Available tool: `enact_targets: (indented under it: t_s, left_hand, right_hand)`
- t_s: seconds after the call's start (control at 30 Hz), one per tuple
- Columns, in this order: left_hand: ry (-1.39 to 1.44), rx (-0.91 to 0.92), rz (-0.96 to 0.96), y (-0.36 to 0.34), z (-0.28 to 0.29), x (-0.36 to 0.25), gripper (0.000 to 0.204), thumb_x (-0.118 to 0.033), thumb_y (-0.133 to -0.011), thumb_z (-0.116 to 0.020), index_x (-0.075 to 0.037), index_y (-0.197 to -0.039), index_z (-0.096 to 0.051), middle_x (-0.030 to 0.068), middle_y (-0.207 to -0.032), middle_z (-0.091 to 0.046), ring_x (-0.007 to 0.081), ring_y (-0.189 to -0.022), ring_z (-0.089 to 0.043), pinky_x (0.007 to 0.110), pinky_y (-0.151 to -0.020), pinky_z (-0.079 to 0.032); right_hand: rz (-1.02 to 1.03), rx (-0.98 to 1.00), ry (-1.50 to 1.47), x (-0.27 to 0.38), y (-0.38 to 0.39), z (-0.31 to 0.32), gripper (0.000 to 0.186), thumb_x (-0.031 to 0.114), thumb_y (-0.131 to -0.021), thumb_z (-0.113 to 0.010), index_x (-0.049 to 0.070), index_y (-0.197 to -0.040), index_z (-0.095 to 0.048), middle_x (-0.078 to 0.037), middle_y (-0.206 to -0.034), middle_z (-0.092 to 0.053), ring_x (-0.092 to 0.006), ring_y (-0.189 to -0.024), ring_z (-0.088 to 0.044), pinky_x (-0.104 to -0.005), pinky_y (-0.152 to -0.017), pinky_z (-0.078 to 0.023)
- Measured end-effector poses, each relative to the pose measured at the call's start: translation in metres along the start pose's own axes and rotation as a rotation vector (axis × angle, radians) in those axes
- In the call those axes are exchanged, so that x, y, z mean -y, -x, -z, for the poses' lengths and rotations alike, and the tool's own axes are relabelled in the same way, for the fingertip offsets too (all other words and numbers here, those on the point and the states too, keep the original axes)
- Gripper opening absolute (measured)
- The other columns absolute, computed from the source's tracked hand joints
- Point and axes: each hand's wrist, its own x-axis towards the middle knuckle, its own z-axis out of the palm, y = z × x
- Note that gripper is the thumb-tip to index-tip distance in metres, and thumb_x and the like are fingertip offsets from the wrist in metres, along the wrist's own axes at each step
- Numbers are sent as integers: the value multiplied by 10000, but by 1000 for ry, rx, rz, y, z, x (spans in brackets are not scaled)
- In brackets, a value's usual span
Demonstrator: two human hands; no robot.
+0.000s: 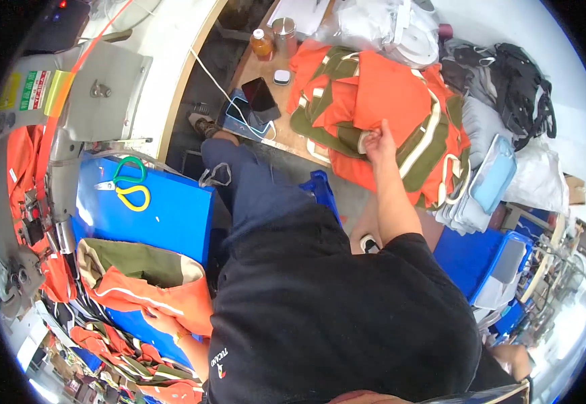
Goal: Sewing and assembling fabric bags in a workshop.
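My right hand (378, 143) reaches over a pile of orange and olive fabric pieces (411, 151) with cream trim. Its fingers are closed on the edge of an orange fabric piece (391, 94) on top. At lower left my left hand (163, 323) grips the side of an orange bag (146, 296) with an olive lining and a cream band. That bag's mouth gapes upward on the blue work surface (151, 232). Some of the left fingers are hard to make out against the orange cloth. Scissors (130, 183) with one green and one yellow handle lie beyond the bag.
A grey sewing machine (108, 84) stands at the left. Phones (259, 101), a bottle of amber liquid (261, 46) and a metal cup (284, 35) sit by the pile. Grey padded pieces (478, 135) and a black backpack (522, 91) lie right. More orange pieces (121, 353) fill the lower left.
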Motion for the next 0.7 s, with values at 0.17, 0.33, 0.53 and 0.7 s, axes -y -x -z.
enact_targets:
  t_s: [0.17, 0.33, 0.53, 0.7]
  left_hand:
    - [-17, -411, -88, -16, 23, 4, 473, -266, -1039, -658, 73, -1363, -601, 266, -1383, -616, 379, -1250, -606, 438, -1111, -460]
    - [235, -332, -257, -27, 41, -181, 408, -188, -1069, -610, 63, -1391, -598, 203, -1441, -609, 307, -1295, -599, 411, -1109, -467]
    - [535, 174, -708, -3, 7, -306, 367, 29, -984, -617, -7, -1349, -636, 161, -1413, -638, 271, -1292, -609, 410, -1092, -478]
    - [623, 320, -1021, 30, 21, -401, 858, -185, -802, -898, 10, -1517, -465, 220, -1537, -517, 372, -1415, -507, 453, -1180, -396]
  right_hand:
    - [553, 151, 372, 63, 64, -103, 336, 283, -983, -743, 149, -712, -596, 49, -633, -540, -86, -540, -474, -275, -512, -354]
    - [850, 448, 407, 109, 161, -199, 205, 203, -1034, -691, 108, -855, -664, 15, -798, -641, -86, -667, -584, -262, -577, -473]
    - [836, 936, 253, 84, 293, -278, 246, 258, -1066, -649, 31, -985, -699, -53, -966, -732, -142, -835, -704, -303, -767, -591]
    - [795, 1209, 447, 42, 365, -302, 357, 248, -1104, -560, -63, -1226, -688, -139, -1191, -737, -224, -1060, -723, -367, -983, -566]
